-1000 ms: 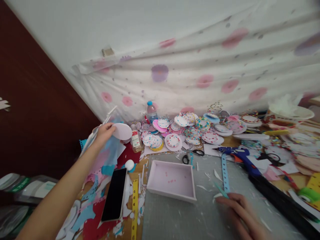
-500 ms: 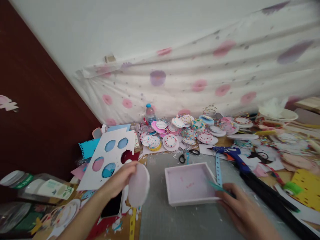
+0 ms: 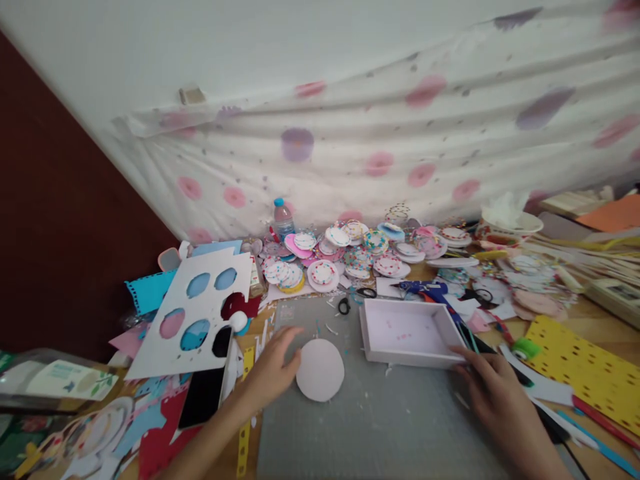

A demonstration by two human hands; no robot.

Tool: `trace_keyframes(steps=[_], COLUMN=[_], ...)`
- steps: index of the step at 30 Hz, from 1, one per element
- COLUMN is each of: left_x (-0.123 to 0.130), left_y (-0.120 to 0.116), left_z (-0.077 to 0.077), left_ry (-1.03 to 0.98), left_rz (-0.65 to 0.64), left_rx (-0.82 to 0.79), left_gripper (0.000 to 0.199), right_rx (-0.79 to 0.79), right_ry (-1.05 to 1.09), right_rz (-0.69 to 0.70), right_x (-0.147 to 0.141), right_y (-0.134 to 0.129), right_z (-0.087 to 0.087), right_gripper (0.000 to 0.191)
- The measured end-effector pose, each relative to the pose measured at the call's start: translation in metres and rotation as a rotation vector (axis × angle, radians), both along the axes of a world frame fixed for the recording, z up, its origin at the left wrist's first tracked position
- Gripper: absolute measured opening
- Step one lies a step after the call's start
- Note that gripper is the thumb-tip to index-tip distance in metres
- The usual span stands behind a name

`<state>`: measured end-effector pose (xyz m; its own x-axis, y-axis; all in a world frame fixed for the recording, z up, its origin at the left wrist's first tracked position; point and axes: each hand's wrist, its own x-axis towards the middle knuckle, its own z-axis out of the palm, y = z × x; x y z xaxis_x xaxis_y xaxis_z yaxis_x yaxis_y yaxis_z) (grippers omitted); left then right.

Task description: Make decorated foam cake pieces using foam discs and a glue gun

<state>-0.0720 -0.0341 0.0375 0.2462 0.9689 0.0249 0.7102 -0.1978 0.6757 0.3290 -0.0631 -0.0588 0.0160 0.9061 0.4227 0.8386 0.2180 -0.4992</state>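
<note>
A round white paper disc (image 3: 321, 371) lies flat on the grey cutting mat (image 3: 370, 427). Just left of it is my left hand (image 3: 275, 367), fingers apart and holding nothing, thumb near the disc's edge. My right hand (image 3: 493, 390) is at the near right corner of a shallow white box (image 3: 415, 359), its fingertips touching the corner. Slim teal tweezers (image 3: 471, 339) stick up from between the right fingers; their lower part is hidden by the hand. A few small pink bits lie inside the box.
Decorated paper discs (image 3: 323, 275) are heaped along the back with a water bottle (image 3: 283, 219). A blue glue gun (image 3: 425, 288) is partly behind the box. White card with holes (image 3: 200, 313) and a phone (image 3: 203, 398) lie left; yellow perforated sheet (image 3: 585, 373) right.
My left hand has let go of the disc, which now lies on the mat. The box has shifted right and back, with my right hand at its corner. The whole view has turned slightly right.
</note>
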Motion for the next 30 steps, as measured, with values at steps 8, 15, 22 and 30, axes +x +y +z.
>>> trace_keyframes(steps=[8, 15, 22, 30], left_x=[-0.064, -0.084, -0.074, -0.071], left_y=[-0.011, -0.043, -0.052, -0.025], left_z=[-0.005, -0.003, 0.007, 0.016], left_ry=[0.525, 0.866, 1.033, 1.153], left_rz=[0.357, 0.545, 0.543, 0.501], left_rx=[0.226, 0.124, 0.155, -0.110], left_gripper=[0.029, 0.029, 0.056, 0.073], right_rx=[0.038, -0.008, -0.018, -0.002], right_ry=[-0.126, -0.164, -0.115, -0.053], right_rz=[-0.085, -0.142, -0.173, -0.168], right_x=[-0.005, -0.014, -0.018, -0.021], right_y=[0.000, -0.018, -0.018, -0.017], right_z=[-0.006, -0.012, -0.005, -0.006], right_gripper=[0.052, 0.069, 0.071, 0.066])
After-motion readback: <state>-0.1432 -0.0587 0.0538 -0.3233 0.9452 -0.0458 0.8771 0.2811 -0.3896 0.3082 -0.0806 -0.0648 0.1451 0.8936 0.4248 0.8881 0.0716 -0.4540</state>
